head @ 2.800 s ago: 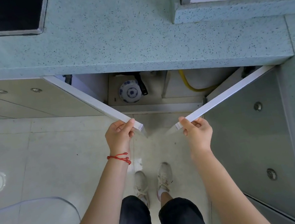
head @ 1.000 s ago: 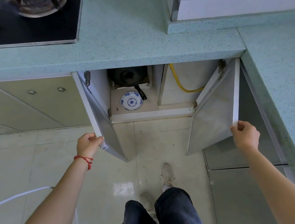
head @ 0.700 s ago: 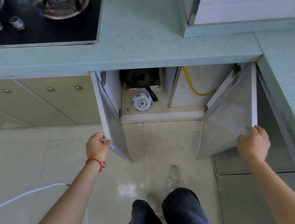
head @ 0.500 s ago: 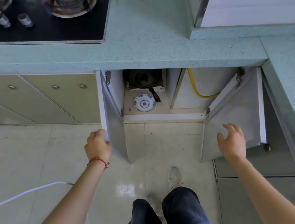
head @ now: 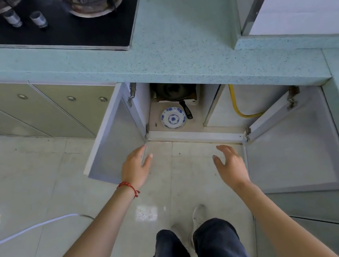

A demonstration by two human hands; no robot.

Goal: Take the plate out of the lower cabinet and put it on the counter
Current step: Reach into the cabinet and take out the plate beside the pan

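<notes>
Blue-and-white, the plate lies flat, face up, on the floor of the lower cabinet, just near of a dark pan; being round, it has no long axis. Both doors stand open. Left hand and right hand hover empty, fingers spread, near the opening.
</notes>
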